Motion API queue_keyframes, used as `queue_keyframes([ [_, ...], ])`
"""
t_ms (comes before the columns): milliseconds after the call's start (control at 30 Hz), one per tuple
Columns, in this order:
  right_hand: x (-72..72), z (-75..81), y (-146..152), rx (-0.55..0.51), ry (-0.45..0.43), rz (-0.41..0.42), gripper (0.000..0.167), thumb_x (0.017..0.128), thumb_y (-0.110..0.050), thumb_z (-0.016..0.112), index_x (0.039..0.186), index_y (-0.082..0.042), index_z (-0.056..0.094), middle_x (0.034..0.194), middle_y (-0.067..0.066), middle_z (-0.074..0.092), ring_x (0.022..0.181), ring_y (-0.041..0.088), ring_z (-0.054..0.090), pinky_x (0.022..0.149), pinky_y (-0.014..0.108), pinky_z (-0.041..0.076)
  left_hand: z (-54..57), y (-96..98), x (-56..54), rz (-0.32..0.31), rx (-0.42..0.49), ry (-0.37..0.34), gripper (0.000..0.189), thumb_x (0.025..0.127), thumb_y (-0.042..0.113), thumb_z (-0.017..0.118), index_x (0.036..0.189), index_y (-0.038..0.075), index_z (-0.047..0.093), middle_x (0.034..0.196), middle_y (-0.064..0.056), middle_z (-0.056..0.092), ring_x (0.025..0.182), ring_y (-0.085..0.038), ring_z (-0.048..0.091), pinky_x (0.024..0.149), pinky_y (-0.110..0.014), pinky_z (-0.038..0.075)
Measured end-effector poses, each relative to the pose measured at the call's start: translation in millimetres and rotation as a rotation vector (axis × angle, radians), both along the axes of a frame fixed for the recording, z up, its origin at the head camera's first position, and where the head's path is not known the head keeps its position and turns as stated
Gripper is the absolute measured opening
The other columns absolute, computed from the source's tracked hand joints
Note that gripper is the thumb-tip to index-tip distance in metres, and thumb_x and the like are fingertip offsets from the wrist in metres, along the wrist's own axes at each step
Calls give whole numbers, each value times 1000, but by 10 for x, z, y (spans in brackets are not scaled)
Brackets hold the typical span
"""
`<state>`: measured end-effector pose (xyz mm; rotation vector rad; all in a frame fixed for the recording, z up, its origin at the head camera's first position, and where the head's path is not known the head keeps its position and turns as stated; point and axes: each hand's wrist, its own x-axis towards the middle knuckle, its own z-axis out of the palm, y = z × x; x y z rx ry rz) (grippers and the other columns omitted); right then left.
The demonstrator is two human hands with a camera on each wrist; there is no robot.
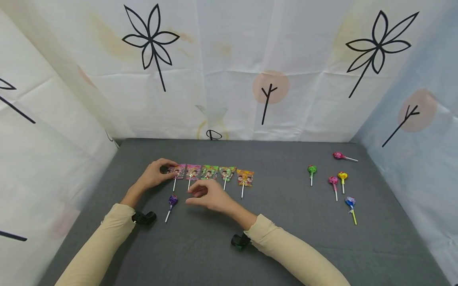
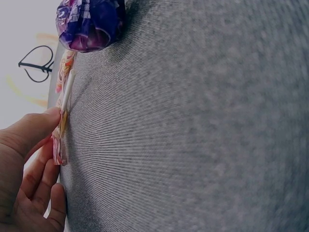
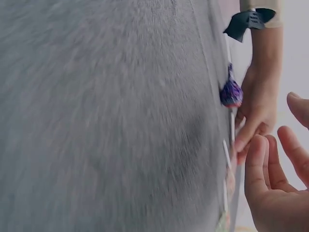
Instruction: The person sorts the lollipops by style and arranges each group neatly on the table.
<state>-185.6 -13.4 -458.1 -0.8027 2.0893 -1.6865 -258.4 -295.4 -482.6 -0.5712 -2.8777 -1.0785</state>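
Observation:
My left hand (image 1: 154, 174) pinches the edge of the leftmost flat lollipop (image 1: 180, 171), in a pink wrapper; in the left wrist view the thumb lies on its wrapper (image 2: 57, 150). Beside it in a row lie another pink flat lollipop (image 1: 193, 171), a green one (image 1: 209, 171), a second green one (image 1: 227, 172) and an orange one (image 1: 245, 177). My right hand (image 1: 214, 197) hovers just in front of the row with bent, parted fingers, holding nothing. A round purple lollipop (image 1: 173, 200) lies between the forearms, its stick toward me.
On the right of the grey table (image 1: 286, 238) lie round lollipops: a green one (image 1: 312, 169), a pink one (image 1: 333, 180), a yellow one (image 1: 342, 175), a blue one (image 1: 350, 202) and a farther pink one (image 1: 338, 155). White printed cloth (image 1: 229, 51) walls the back and sides.

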Motion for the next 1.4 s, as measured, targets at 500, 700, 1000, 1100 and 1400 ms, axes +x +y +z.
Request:
queue_keyframes([
  [500,-11,124,865,-41,28,30,23,93,-3,75,112,7,69,108,19,68,98,32,67,84,37,55,-10,-5,-9,-16,-3,-2,35,94,17,77,123,-1,70,123,-21,62,117,-40,54,99,-61,37],
  [700,17,92,1279,-40,17,-48,26,93,-2,74,114,11,66,108,18,68,96,31,68,81,36,55,-2,12,-4,-21,-6,8,35,94,16,77,123,-1,70,122,-21,63,117,-41,54,99,-61,36],
  [1000,63,63,1826,-15,-51,-155,32,96,-11,73,121,10,65,113,23,66,99,35,67,84,45,54,-3,-9,-4,-23,-9,20,34,94,15,77,123,-2,70,122,-21,63,116,-41,55,98,-61,38],
  [1100,73,71,1985,-3,-55,-198,33,97,-11,72,121,10,64,114,23,66,99,31,68,85,48,53,5,-11,-3,-23,-7,19,35,94,16,77,123,-2,70,122,-21,63,117,-41,54,98,-61,38],
  [1400,36,41,2499,-24,21,-296,30,97,-3,69,120,14,62,115,35,61,98,27,68,83,37,55,-22,-13,-15,-20,-11,14,35,94,17,78,122,-2,70,122,-21,63,117,-41,55,99,-61,37],
])
